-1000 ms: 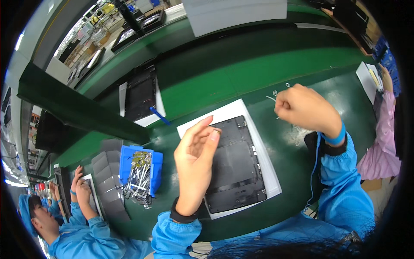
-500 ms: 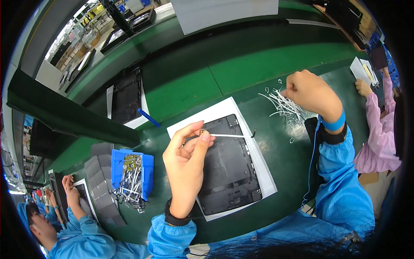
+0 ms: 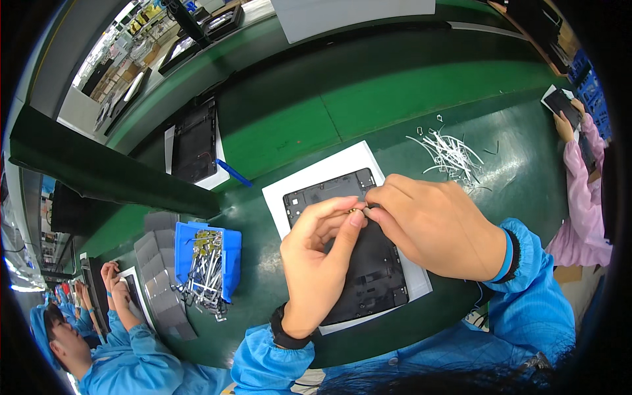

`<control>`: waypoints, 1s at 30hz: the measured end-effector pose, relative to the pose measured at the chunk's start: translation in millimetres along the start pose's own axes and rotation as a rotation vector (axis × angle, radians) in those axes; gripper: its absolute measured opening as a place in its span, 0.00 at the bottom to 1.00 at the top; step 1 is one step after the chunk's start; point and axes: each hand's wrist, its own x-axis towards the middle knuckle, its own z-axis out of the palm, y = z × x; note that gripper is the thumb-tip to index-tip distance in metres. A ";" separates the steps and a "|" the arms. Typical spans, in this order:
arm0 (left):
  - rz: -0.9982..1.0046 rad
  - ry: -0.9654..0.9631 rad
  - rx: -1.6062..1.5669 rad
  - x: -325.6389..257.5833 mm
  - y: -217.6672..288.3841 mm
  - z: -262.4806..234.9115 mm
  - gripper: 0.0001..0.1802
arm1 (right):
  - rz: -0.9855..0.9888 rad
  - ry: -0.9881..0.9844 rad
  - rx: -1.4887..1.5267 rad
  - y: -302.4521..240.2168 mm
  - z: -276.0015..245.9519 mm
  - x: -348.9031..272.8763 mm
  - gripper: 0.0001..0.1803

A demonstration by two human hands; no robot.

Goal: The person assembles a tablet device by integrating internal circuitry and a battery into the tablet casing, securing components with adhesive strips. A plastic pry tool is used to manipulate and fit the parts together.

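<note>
Both your hands are meeting right over the black panel (image 3: 368, 263), and between them there's a tiny part (image 3: 357, 210), pale and kinda brassy looking, way too small to make out any shape. Your left hand (image 3: 316, 263) has thumb and forefinger pinched on it, the other fingers curled loosely underneath. Your right hand (image 3: 431, 224) comes in from the right with its fingertips pressed to the same spot, so it's pinching that little piece too.

The panel itself is a flat dark rectangle with small cutouts and ridges near its top edge, lying slightly tilted on a white sheet (image 3: 316, 181) on the green bench (image 3: 395, 105). Your hands cover a good chunk of its middle.

Up and to the right there's a scatter of thin white strips (image 3: 447, 151) on the bench, well apart from the panel. To your left sits a blue bin (image 3: 230, 253) full of thin metallic parts, with grey pads (image 3: 158, 276) stacked beside it. Another dark panel (image 3: 194, 141) sits farther back on its own white sheet.
</note>
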 end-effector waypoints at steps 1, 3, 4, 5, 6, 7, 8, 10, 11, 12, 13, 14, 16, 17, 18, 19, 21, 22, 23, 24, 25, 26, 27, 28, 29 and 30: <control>-0.002 0.000 0.000 -0.1 -1.1 -0.3 0.13 | -0.047 0.018 -0.017 3.0 3.4 -0.5 0.06; 0.055 -0.023 0.160 0.1 -3.0 -0.6 0.13 | -0.092 0.035 -0.034 7.0 3.8 -1.5 0.07; 0.053 -0.023 0.161 0.2 -2.7 -0.9 0.13 | -0.095 -0.010 -0.050 7.8 1.7 -1.9 0.08; 0.048 -0.038 0.163 1.1 -1.9 -1.2 0.14 | -0.097 -0.054 -0.066 9.2 -0.2 -2.2 0.09; 0.043 -0.055 0.166 1.9 -1.5 -1.4 0.14 | -0.096 -0.055 -0.066 12.2 -2.0 -2.4 0.09; 0.043 -0.054 0.167 2.5 -1.8 -1.7 0.14 | -0.109 -0.066 -0.060 15.8 -3.9 -2.1 0.08; -0.007 -0.058 0.071 3.2 -2.6 -2.0 0.14 | -0.121 -0.077 -0.055 17.7 -4.8 -1.8 0.08; -0.056 -0.063 -0.024 4.1 -2.0 -3.5 0.14 | -0.120 -0.082 -0.062 18.2 -2.6 -1.5 0.08; -0.086 -0.076 -0.046 4.4 -0.6 -5.8 0.14 | -0.119 -0.087 -0.069 18.7 -1.6 -1.4 0.08; -0.115 -0.088 -0.068 4.9 1.1 -8.1 0.15 | -0.121 -0.086 -0.068 23.1 -2.2 -1.7 0.08; -0.115 -0.082 -0.066 4.2 2.9 -10.8 0.15 | -0.094 -0.055 -0.137 31.4 -3.0 -2.3 0.08; -0.085 -0.035 0.001 3.9 5.8 -13.3 0.15 | -0.070 -0.024 -0.205 39.9 -4.9 -1.4 0.08; -0.004 0.042 0.229 8.6 6.9 -19.4 0.14 | 0.111 -0.070 -0.426 61.9 -24.5 -0.5 0.04; -0.004 0.038 0.224 12.6 3.9 -25.6 0.14 | 0.231 -0.109 -0.521 79.6 -29.9 -7.9 0.04; 0.126 0.030 0.392 17.5 0.9 -31.5 0.13 | 0.283 -0.170 -0.618 100.9 -34.4 -14.3 0.05; 0.254 0.034 0.562 20.1 -1.8 -37.5 0.11 | 0.277 -0.170 -0.617 104.3 -37.0 -9.1 0.05; 0.225 0.079 0.575 23.1 -0.4 -41.8 0.09 | 0.577 -0.326 -0.464 106.4 -42.2 -2.2 0.04; 0.295 0.062 0.624 23.3 -2.4 -46.0 0.10 | 0.536 -0.225 -0.463 106.9 -43.3 -7.0 0.06; 0.366 0.043 0.672 23.5 -3.6 -48.6 0.10 | 0.533 -0.228 -0.461 106.1 -42.3 -6.6 0.06; 0.362 0.045 0.673 24.3 -1.2 -48.2 0.10 | 0.387 0.024 -0.408 102.3 -41.7 -3.6 0.08; 0.422 0.008 0.727 25.4 1.6 -47.7 0.11 | 0.235 0.271 -0.348 97.2 -38.9 1.7 0.10; 0.484 -0.030 0.787 25.9 5.1 -46.3 0.12 | 0.164 0.302 -0.183 81.1 -36.8 10.5 0.11; 0.479 -0.026 0.795 25.5 6.2 -44.9 0.12 | 0.094 0.332 -0.017 61.0 -31.5 19.1 0.13; 0.496 -0.024 0.788 24.5 6.6 -45.8 0.12 | 0.012 0.255 0.132 46.6 -18.0 24.2 0.12; 0.514 -0.033 0.780 24.4 7.8 -44.6 0.12 | -0.062 0.182 0.280 37.6 -8.0 26.5 0.12; 0.512 -0.035 0.784 23.8 8.4 -44.9 0.12 | -0.060 0.184 0.284 31.4 -3.6 31.1 0.12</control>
